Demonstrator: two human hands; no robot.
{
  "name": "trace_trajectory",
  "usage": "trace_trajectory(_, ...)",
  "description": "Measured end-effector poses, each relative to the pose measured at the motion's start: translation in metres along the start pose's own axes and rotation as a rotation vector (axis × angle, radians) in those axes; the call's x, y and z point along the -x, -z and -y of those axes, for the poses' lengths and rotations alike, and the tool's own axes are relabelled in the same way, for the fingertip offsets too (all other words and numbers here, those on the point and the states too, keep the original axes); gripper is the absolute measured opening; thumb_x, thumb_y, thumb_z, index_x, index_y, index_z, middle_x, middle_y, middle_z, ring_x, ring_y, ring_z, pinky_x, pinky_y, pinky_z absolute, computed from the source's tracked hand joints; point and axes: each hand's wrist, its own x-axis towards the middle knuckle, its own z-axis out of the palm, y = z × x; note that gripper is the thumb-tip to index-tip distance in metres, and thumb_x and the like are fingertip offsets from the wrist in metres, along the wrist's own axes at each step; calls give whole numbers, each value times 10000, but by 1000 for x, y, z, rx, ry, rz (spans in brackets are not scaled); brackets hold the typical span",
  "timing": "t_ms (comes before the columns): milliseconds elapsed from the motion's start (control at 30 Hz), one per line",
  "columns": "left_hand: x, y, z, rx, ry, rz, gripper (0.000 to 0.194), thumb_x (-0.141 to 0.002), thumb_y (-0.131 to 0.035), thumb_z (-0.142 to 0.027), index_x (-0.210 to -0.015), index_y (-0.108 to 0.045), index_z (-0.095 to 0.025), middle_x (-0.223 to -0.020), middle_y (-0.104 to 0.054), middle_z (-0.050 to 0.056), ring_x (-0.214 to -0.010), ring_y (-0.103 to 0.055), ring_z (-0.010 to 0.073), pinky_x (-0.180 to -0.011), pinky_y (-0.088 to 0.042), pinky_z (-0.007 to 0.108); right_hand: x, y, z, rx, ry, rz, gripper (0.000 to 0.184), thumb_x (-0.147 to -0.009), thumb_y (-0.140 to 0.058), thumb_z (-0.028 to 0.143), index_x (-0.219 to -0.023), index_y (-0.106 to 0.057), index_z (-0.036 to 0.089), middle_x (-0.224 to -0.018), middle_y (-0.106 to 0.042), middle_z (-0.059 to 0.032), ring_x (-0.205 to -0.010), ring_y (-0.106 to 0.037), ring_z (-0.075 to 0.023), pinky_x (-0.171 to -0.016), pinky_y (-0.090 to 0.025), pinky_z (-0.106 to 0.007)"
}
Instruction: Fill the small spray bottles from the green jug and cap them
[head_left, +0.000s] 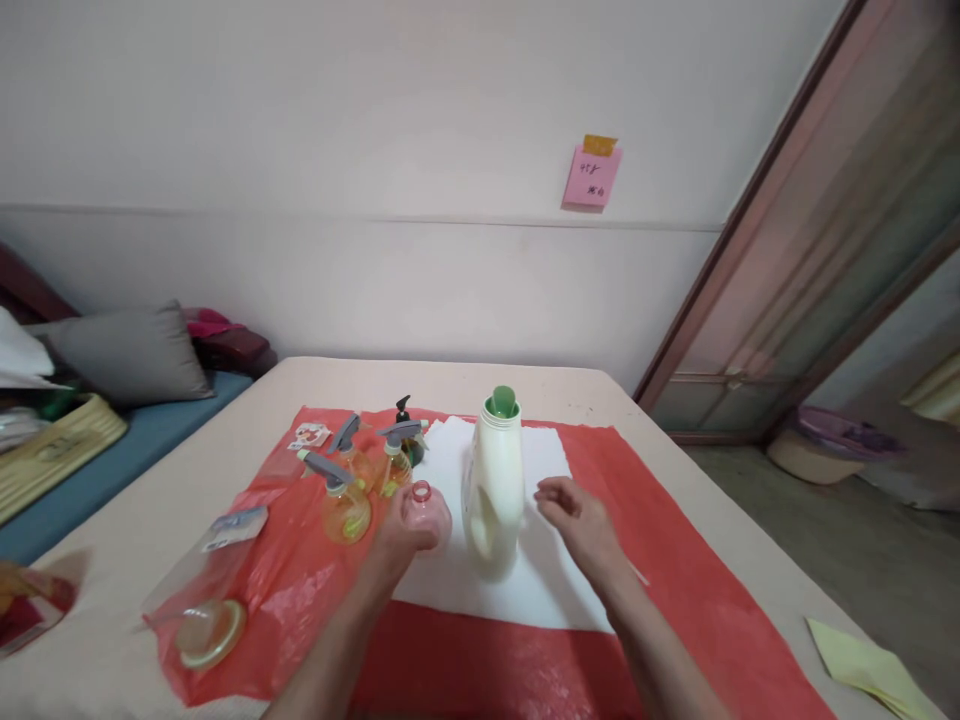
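A small pink bottle (429, 515) with an uncapped mouth stands on the white sheet (547, 590), and my left hand (394, 535) is wrapped round its left side. Just to its right rises a large cream jug (499, 480) with an open, green-rimmed neck. Inside that neck sits the green spout (503, 402). Beside the jug, my right hand (577, 515) hovers with loosely curled fingers and the thumb apart, holding nothing visible. Left of my left hand stand several clear spray bottles (346, 512) with grey trigger heads. A dark pump bottle (403, 410) is behind them.
Red plastic sheeting (660, 560) lies under the white sheet on the beige table (555, 380). At front left are a funnel-like clear piece with a round rim (212, 635) and a plastic packet (236, 527). A yellow cloth (870, 665) is at the right edge.
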Motion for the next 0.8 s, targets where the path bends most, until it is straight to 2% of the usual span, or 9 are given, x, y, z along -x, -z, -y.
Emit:
trace_trajectory(100,0,-7,9,-47,27,-35,638,-431,-764,-119,-1051,-677,-243,-902,-668,17,-848,-622,261,-754,-471,354,22,-34,8,-91,52,68,296,-717,-651,420,-925,-649,210,-889,-737,-48,-866,-690,-240,-792,-540,-336)
trace_trajectory(233,-1,-14,6,-64,13,-129,675,-399,-785,-90,-1044,-662,-250,-915,-649,19,-949,-635,324,-878,-460,419,38,-72,13,-168,65,6,418,-728,-613,448,-1055,-647,189,-939,-749,-76,-881,-677,-264,-797,-531,-371)
trace_trajectory(367,9,-17,-15,-67,-64,-230,784,-350,-856,-64,-1081,-621,-222,-1077,-621,74,-1198,-563,416,-1061,-393,498,35,-81,25,-223,61,-74,486,-737,-547,468,-1097,-648,159,-944,-744,-80,-865,-663,-256,-801,-528,-369)
trace_trajectory(433,24,-21,-29,-71,-145,-289,798,-441,-902,-149,-1168,-586,-236,-1249,-571,101,-1359,-449,402,-1170,-298,483,28,-71,30,-212,34,-121,466,-705,-551,458,-1047,-657,161,-893,-736,-72,-816,-652,-252,-762,-518,-363)
trace_trajectory(500,45,-29,-39,-74,-262,-359,749,-612,-884,-259,-1272,-530,-266,-1388,-489,102,-1455,-336,346,-1237,-199,435,18,-53,33,-174,8,-160,414,-681,-558,448,-975,-662,177,-825,-720,-59,-759,-638,-247,-711,-499,-355)
trace_trajectory(533,56,-34,-42,-53,-370,-387,724,-660,-873,-283,-1291,-520,-263,-1394,-485,110,-1440,-354,339,-1237,-211,428,13,-42,33,-145,-1,-173,378,-670,-563,447,-927,-661,187,-782,-707,-51,-724,-627,-244,-681,-483,-351)
trace_trajectory(600,76,-47,-43,-10,-501,-300,653,-719,-860,-304,-1284,-535,-272,-1358,-518,110,-1359,-442,328,-1214,-271,430,5,-19,33,-71,6,-182,311,-651,-571,452,-830,-650,210,-698,-669,-32,-656,-596,-232,-633,-441,-340)
trace_trajectory(667,88,-61,-39,31,-483,-151,615,-729,-868,-333,-1265,-572,-271,-1309,-558,114,-1261,-516,325,-1157,-347,440,1,3,34,20,39,-204,282,-645,-570,458,-790,-640,227,-682,-650,-26,-654,-572,-225,-632,-401,-334)
trace_trajectory(800,87,-89,-24,116,-222,56,733,-747,-853,-455,-1364,-517,-245,-1412,-517,168,-1289,-507,349,-1079,-402,477,4,41,41,197,92,-278,291,-650,-572,466,-816,-662,245,-713,-637,-39,-722,-536,-237,-668,-332,-339)
